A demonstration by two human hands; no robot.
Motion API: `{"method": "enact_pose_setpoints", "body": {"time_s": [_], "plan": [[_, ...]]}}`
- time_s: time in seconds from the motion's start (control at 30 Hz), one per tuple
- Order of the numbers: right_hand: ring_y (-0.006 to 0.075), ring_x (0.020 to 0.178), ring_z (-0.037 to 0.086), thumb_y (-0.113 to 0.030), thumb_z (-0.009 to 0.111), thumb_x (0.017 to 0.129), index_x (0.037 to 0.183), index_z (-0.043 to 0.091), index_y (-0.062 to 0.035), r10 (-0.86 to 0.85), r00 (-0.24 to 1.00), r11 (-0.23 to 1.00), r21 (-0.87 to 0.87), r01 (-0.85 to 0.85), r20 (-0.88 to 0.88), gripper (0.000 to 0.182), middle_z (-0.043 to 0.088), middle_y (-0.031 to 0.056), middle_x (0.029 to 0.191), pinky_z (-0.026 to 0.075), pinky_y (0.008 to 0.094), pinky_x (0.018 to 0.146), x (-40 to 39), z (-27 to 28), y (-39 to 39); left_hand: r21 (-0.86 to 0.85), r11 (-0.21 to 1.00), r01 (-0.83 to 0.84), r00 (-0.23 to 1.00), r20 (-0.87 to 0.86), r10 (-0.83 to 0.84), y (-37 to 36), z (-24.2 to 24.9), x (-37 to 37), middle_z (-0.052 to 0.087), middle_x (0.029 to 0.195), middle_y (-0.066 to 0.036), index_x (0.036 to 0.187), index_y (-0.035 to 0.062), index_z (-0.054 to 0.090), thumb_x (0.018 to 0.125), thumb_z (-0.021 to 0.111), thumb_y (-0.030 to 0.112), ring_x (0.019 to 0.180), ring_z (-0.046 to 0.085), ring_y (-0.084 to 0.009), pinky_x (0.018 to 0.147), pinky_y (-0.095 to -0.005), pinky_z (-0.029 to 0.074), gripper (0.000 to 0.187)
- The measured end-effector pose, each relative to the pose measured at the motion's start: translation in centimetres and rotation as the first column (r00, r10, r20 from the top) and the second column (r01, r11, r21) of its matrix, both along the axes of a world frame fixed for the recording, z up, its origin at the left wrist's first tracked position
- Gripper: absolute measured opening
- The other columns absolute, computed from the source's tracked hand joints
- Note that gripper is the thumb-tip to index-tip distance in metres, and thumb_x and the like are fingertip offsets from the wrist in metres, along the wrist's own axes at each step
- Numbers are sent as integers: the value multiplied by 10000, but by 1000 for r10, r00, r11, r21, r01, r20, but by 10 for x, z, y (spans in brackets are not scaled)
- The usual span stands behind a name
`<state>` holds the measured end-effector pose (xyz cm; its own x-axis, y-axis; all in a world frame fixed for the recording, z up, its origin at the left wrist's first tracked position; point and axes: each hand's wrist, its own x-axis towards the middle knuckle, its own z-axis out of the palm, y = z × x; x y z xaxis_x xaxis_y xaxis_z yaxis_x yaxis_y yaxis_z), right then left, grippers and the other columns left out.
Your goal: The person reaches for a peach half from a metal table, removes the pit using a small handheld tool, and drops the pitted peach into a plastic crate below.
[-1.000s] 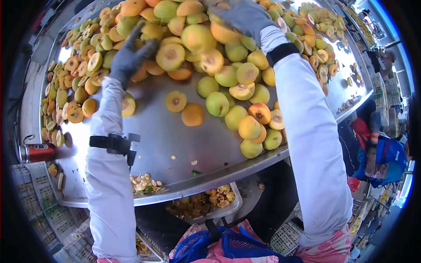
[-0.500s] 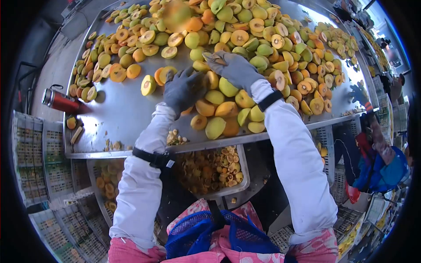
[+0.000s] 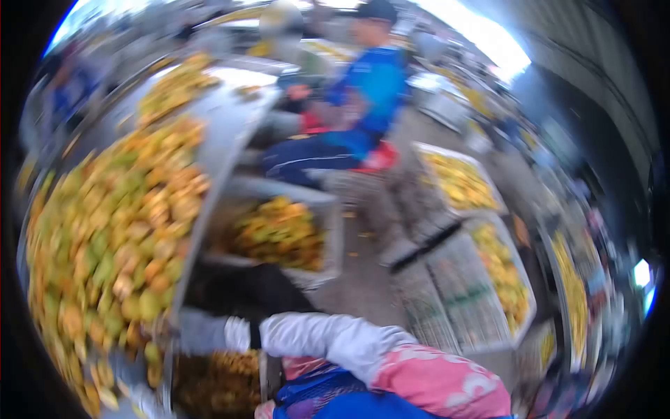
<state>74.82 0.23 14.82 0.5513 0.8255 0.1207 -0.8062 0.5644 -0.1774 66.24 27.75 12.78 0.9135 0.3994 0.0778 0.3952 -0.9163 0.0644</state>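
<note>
Fruit (image 3: pixel 105 244), heaped on the bench (image 3: pixel 227 126), should be light, firm, easily bruised, perhaps slippery, and best held round its sides; at its edge are my right hand (image 3: pixel 199 330) and left hand (image 3: pixel 125 371), whether open or closed I cannot tell for blur.

A deep heap of rounded green, yellow and orange fruit pieces (image 3: pixel 125 244) sprawls loose over the grey metal table (image 3: pixel 227 112), piled close to its edge. They're touching and overlapping at all angles, too blurred for me to make out cut faces.
</note>
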Motion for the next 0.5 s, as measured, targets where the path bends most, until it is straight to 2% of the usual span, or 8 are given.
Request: {"method": "enact_pose_setpoints", "body": {"time_s": [0.03, 0.07, 0.1, 0.17, 0.2, 0.23, 0.43, 0.5], "plan": [[182, 918, 626, -236, 508, 970, 1020, 601, -93, 4, 979, 987, -158, -37, -205, 178, 663, 49, 1028, 523, 343, 799, -9, -37, 11, -50, 999, -1, 990, -141, -6, -15, 29, 3, 575, 1224, -282, 1188, -36, 586, 745, 728, 429, 1162, 500, -468, 1029, -496, 398, 658], [165, 777, 614, -247, 543, 955, 1055, 596, -85, 77, 974, 855, -517, 46, 215, 197, 645, 37, 897, 509, 327, 694, -11, 8, -28, 100, 988, 121, 954, 265, -143, -26, 26, 3, 625, 1133, -256, 1039, -29, 667, 806, 704, 450, 1096, 568, -393, 950, -470, 441, 534], [149, 637, 601, -258, 579, 939, 1090, 590, -77, 310, 800, 605, -755, 251, 514, 235, 627, 25, 766, 495, 311, 590, -29, 66, -70, 92, 988, 126, 904, 400, -152, -46, 45, -8, 624, 1136, -253, 1043, -28, 665, 810, 701, 440, 1095, 569, -390, 949, -468, 442, 524], [106, 529, 547, -263, 614, 922, 1070, 591, -116, 323, 712, 490, -754, 438, 624, 210, 591, -4, 691, 445, 272, 506, -50, 51, -95, -24, 992, 126, 874, 476, -100, -102, 75, -15, 624, 1140, -249, 1050, -27, 661, 818, 694, 420, 1094, 571, -383, 946, -463, 446, 505], [109, 516, 541, -306, 624, 910, 1066, 592, -123, 248, 771, 500, -759, 417, 586, 243, 576, 9, 658, 434, 276, 483, -57, 29, -95, -84, 987, 136, 869, 489, -78, -125, 83, -19, 623, 1143, -246, 1054, -26, 659, 822, 691, 410, 1093, 572, -380, 945, -461, 448, 495], [126, 515, 547, -333, 626, 903, 1062, 590, -120, 370, 787, 400, -850, 343, 493, 267, 572, 19, 641, 433, 287, 473, -63, 66, -121, -140, 979, 150, 869, 490, -63, -143, 89, -21, 623, 1145, -244, 1058, -26, 657, 826, 688, 400, 1092, 573, -377, 944, -458, 449, 485], [157, 479, 560, -307, 608, 917, 1026, 563, -78, 439, 763, 406, -862, 302, 474, 258, 595, 47, 626, 441, 300, 445, -88, 53, -131, -418, 885, 206, 880, 475, 20, -203, 107, -26, 620, 1159, -230, 1080, -22, 645, 850, 669, 339, 1086, 580, -359, 935, -443, 460, 428], [137, 488, 522, -382, 595, 917, 1048, 514, -103, 380, 801, 420, -858, 296, 462, 319, 572, 19, 656, 417, 298, 418, -94, 54, -131, -509, 834, 213, 877, 476, 66, -212, 108, -29, 620, 1164, -226, 1087, -21, 641, 858, 662, 318, 1085, 583, -352, 933, -439, 464, 410]]}}
